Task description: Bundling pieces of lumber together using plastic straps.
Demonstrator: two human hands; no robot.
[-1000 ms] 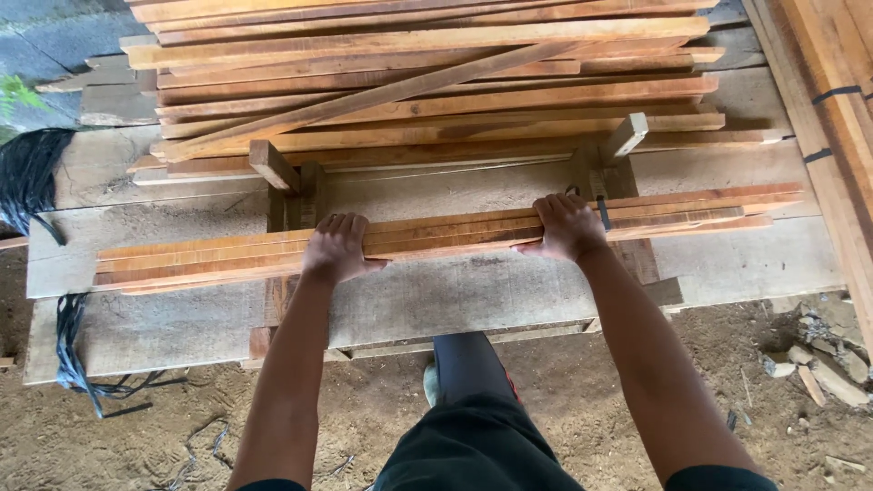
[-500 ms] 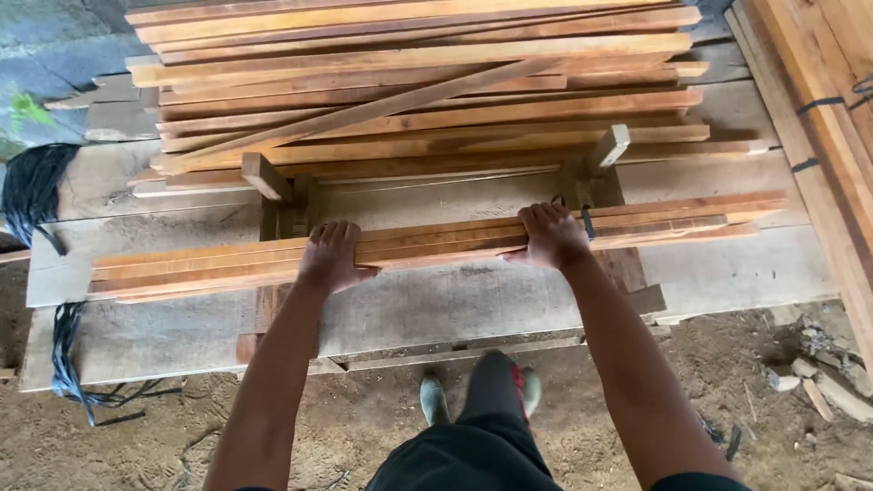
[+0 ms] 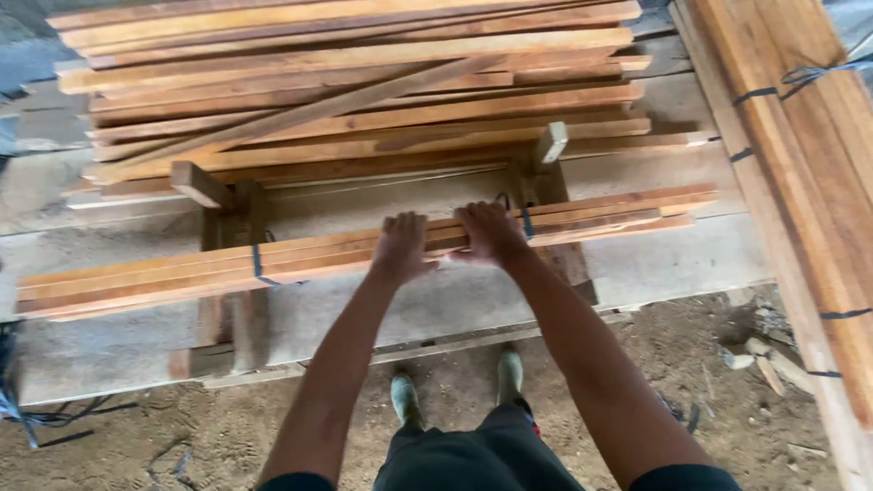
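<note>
one bundle of wooden slats (image 3: pixel 227 264), tied with a dark strap (image 3: pixel 257 264) near its left part and another near the right hand, lies lengthwise across a pale plank worktop (image 3: pixel 655 264), running from the near left up to the far right. both hands press on its middle, close together: the left hand (image 3: pixel 401 245) is flat with fingers spread over the slats, the right hand (image 3: pixel 491 233) curls over the far edge, gripping it. beyond the bundle sits a loose stack of reddish boards (image 3: pixel 364 82). on the right, long strapped timbers (image 3: pixel 800 182) run near to far. below are two green boots (image 3: pixel 405 397) on a dirt floor (image 3: pixel 709 409)
</note>
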